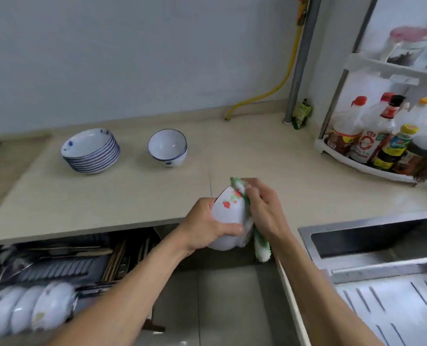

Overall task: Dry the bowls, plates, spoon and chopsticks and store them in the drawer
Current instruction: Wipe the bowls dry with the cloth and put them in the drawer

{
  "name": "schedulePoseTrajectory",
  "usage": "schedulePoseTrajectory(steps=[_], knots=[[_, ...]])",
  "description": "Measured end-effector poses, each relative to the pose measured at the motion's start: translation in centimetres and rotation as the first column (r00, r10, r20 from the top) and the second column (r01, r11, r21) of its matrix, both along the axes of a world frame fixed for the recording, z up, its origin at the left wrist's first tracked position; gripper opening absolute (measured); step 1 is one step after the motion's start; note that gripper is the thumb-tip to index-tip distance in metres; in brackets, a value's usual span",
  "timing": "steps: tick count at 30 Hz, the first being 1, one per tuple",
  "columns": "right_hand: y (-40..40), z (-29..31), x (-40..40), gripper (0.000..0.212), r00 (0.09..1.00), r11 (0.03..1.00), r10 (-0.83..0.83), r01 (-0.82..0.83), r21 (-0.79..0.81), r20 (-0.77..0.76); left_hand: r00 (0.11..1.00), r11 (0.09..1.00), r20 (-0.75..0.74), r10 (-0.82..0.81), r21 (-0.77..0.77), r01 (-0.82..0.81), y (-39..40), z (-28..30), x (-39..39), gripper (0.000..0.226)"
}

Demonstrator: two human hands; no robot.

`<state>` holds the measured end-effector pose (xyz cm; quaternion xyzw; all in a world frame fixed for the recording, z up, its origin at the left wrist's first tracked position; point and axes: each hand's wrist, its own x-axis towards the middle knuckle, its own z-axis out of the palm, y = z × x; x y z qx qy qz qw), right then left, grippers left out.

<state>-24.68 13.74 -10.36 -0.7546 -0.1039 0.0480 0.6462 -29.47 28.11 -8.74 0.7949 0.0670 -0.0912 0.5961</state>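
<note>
Bowl (pixel 228 216), white with red flower print, was held tilted on its side above the counter (pixel 132 196) edge, over the open drawer (pixel 57 268). Left hand (pixel 210 227) gripped it from below, fingers curled round its base. Right hand (pixel 262 208) pinched a green-and-white cloth (pixel 260 248) against the bowl's rim; cloth tail hung below. Stack of plates (pixel 91 151) and two nested blue-rimmed bowls (pixel 168 148) sat well apart on the counter. Drawer held chopsticks (pixel 115 260) and white bowls (pixel 27 310) standing on edge in its front rack. Sink (pixel 372 243) lay to the right.
</note>
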Motion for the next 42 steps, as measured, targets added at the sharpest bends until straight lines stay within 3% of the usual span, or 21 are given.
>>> schedulePoseTrajectory(steps=[2, 4, 7, 10, 12, 14, 16, 18, 21, 23, 28, 36, 42], knots=[[4.6, -0.6, -2.4, 0.028, 0.988, 0.995, 0.081, -0.072, -0.072, 0.128, 0.999, 0.999, -0.019, 0.031, -0.017, -0.031, 3.7, -0.5, -1.3, 0.025], [8.5, -1.1, -4.4, 0.028, 0.99, 0.996, 0.084, -0.078, -0.051, 0.114, 0.998, 0.998, -0.022, 0.059, -0.024, -0.059, 7.1, -1.1, -3.2, 0.028], [13.6, -2.1, -6.0, 0.028, 0.974, 0.999, 0.021, -0.01, 0.052, -0.225, 0.993, 0.993, -0.052, 0.106, -0.038, -0.108, 12.8, -1.7, -6.9, 0.032], [18.9, -3.3, -8.1, 0.035, 0.749, 0.982, 0.077, 0.058, 0.182, -0.658, 0.988, 0.986, -0.067, 0.137, -0.088, -0.142, 18.7, -2.0, -9.8, 0.033], [22.5, -4.8, -9.7, 0.043, 0.653, 0.965, 0.158, 0.056, 0.255, -0.741, 0.971, 0.962, -0.082, 0.223, -0.144, -0.233, 22.4, -2.8, -11.6, 0.04], [26.5, -6.5, -10.8, 0.04, 0.619, 0.978, 0.152, 0.016, 0.206, -0.77, 0.929, 0.915, -0.126, 0.348, -0.172, -0.366, 26.0, -4.2, -13.3, 0.053], [29.4, -8.3, -11.2, 0.031, 0.608, 0.996, 0.086, -0.037, 0.08, -0.789, 0.865, 0.852, -0.174, 0.471, -0.166, -0.497, 28.2, -5.8, -14.6, 0.06], [31.7, -10.7, -11.5, 0.026, 0.62, 0.992, 0.05, -0.121, -0.032, -0.783, 0.787, 0.776, -0.198, 0.584, -0.149, -0.613, 30.0, -7.6, -15.2, 0.05], [33.4, -14.3, -11.5, 0.035, 0.73, 0.959, 0.028, -0.212, -0.187, -0.682, 0.697, 0.699, -0.263, 0.667, -0.103, -0.708, 32.7, -10.7, -15.6, 0.029], [34.0, -14.7, -11.7, 0.048, 0.791, 0.937, 0.023, -0.23, -0.262, -0.611, 0.677, 0.701, -0.305, 0.669, -0.043, -0.712, 34.6, -13.0, -15.9, 0.024], [36.2, -16.5, -11.6, 0.038, 0.853, 0.901, 0.034, -0.251, -0.353, -0.52, 0.638, 0.716, -0.383, 0.667, 0.097, -0.691, 37.9, -18.9, -16.2, 0.031], [38.8, -21.5, -11.8, 0.03, 0.869, 0.848, 0.079, -0.316, -0.425, -0.488, 0.599, 0.741, -0.46, 0.655, 0.235, -0.629, 40.5, -26.4, -16.3, 0.044], [39.5, -23.0, -12.2, 0.025, 0.87, 0.832, 0.097, -0.337, -0.44, -0.483, 0.566, 0.754, -0.529, 0.633, 0.254, -0.606, 41.5, -28.8, -17.0, 0.047]])
